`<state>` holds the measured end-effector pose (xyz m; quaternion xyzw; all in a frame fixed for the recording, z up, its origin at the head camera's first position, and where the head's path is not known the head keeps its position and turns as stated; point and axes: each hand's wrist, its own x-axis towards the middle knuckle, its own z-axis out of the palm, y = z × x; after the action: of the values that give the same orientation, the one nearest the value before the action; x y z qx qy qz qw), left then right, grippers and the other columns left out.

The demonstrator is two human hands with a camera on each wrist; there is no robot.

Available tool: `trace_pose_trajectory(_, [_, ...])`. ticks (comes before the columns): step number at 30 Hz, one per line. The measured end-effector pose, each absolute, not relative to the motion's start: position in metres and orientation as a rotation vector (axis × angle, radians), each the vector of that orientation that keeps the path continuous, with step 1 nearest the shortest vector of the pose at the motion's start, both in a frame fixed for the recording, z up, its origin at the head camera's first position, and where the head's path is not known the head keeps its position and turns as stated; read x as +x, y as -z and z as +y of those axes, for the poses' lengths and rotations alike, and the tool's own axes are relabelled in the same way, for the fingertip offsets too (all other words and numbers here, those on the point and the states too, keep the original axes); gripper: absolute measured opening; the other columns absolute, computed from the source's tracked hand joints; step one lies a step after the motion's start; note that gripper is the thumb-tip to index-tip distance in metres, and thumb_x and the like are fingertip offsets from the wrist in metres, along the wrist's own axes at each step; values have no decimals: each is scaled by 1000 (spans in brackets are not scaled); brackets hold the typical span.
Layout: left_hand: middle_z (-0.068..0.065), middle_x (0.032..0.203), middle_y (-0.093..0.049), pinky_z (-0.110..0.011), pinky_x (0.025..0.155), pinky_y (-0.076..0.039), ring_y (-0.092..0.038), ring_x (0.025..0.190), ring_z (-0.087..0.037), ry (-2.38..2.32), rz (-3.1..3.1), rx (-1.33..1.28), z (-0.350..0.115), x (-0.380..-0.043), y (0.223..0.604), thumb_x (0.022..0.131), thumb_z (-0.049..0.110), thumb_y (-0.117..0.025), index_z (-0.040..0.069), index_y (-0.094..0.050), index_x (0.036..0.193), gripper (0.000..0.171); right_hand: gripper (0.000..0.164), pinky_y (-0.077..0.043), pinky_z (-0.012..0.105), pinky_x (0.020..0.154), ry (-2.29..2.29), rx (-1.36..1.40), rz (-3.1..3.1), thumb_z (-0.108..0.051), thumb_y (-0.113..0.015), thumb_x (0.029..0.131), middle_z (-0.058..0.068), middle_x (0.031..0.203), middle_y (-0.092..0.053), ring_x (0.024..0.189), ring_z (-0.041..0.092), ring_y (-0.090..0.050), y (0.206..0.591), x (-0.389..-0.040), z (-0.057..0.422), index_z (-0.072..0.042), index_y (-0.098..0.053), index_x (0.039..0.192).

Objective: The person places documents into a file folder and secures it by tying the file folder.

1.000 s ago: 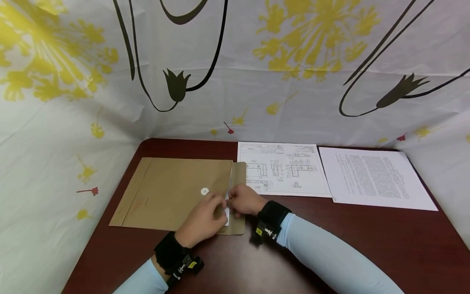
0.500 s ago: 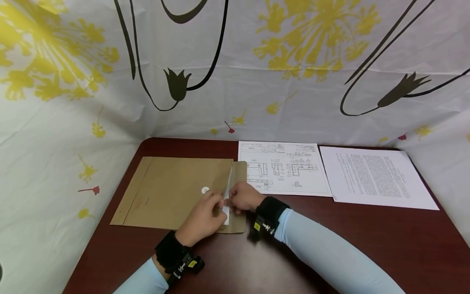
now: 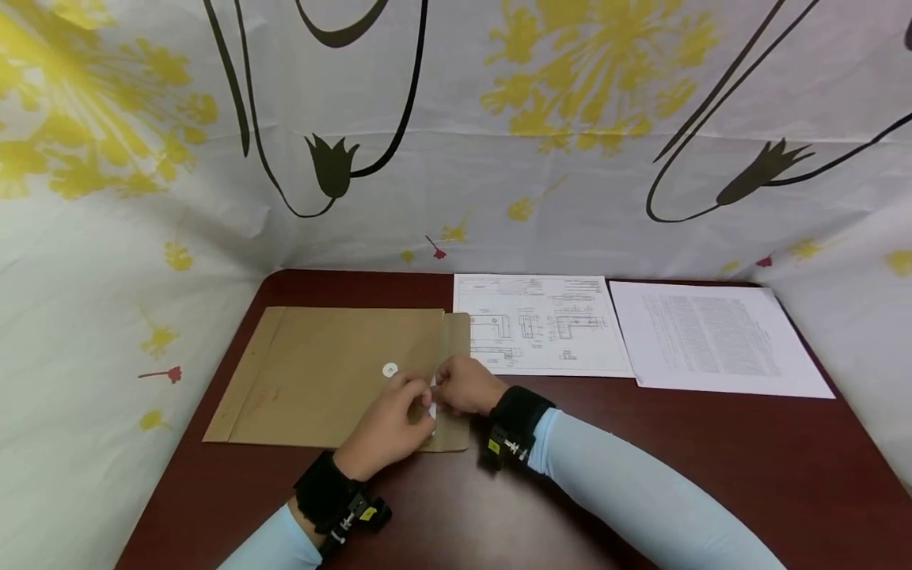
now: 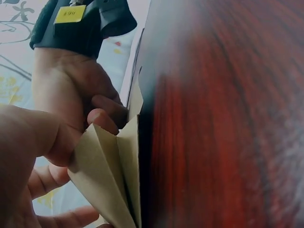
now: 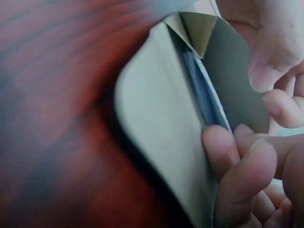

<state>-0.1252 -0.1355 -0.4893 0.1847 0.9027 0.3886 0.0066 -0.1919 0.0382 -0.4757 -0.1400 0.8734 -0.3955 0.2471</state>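
A brown paper envelope (image 3: 328, 348) lies flat on the left of the table, its flap (image 3: 456, 340) unfolded to the right. A round white button (image 3: 389, 370) sits on its upper panel. My left hand (image 3: 385, 423) pinches that panel's edge between thumb and fingers and lifts it, so the mouth gapes and a folded side gusset (image 4: 118, 166) shows in the left wrist view. Inside the mouth, in the right wrist view, stands a thin stack of white paper (image 5: 209, 90). My right hand (image 3: 466, 386) pinches the paper's edge with curled fingers, at the mouth beside the left fingertips.
Behind the right hand lies a sheet with technical drawings (image 3: 541, 324), partly overlapped by the flap. A page of printed text (image 3: 720, 336) lies to its right. The dark red table (image 3: 606, 427) meets a patterned cloth (image 3: 456, 158) at the back and sides.
The white strip of paper showing at the envelope's mouth has become narrower, with the paper further inside. Both hands stay at the mouth. The head view has shifted slightly.
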Motion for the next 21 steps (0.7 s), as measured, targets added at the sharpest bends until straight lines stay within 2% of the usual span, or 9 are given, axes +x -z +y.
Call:
trace_pose_trajectory(5, [-3,122,-54,-31,84,-46,-55,107,-16,-1143,2866,595,-136,-124,491,85,9,-66,20,-57,91,15,11,-48,25,59,1093,-542,2435,-24,-68,93,-6,73,-66,61,7,-58,481,-184,53,-14,-71,89])
trace_pose_trajectory(8, [-4,122,-55,-33,86,-47,-56,108,-18,-1124,2884,595,-136,-123,491,85,11,-67,20,-59,92,14,11,-50,25,67,1132,-637,2474,-21,-66,94,-7,81,-68,71,6,-60,481,-176,71,-15,-72,101])
trace_pose_trajectory(10, [-5,123,-56,-34,88,-48,-56,111,-19,-1114,2890,592,-136,-122,491,85,11,-68,19,-61,93,14,14,-51,26,71,1183,-672,2493,-19,-65,95,-6,82,-69,71,7,-63,480,-171,88,-15,-71,107])
trace_pose_trajectory(15, [-5,123,-55,-35,92,-49,-54,114,-19,-1081,2885,584,-134,-119,491,86,14,-69,15,-65,103,17,14,-50,27,75,1129,-692,2642,-19,-66,96,-6,77,-66,68,8,-63,475,-161,150,-17,-70,110])
trace_pose_trajectory(18, [-4,122,-54,-35,91,-49,-52,112,-18,-1080,2876,565,-131,-119,489,88,16,-68,13,-65,107,19,15,-50,30,78,971,-684,2785,-22,-69,95,-10,85,-67,80,7,-63,474,-155,195,-21,-70,110])
trace_pose_trajectory(21, [-4,123,-54,-36,93,-49,-52,113,-19,-1104,2866,546,-129,-117,486,90,18,-67,12,-65,110,20,19,-51,38,81,780,-669,2996,-21,-72,93,-6,98,-68,92,12,-63,474,-149,240,-18,-70,111])
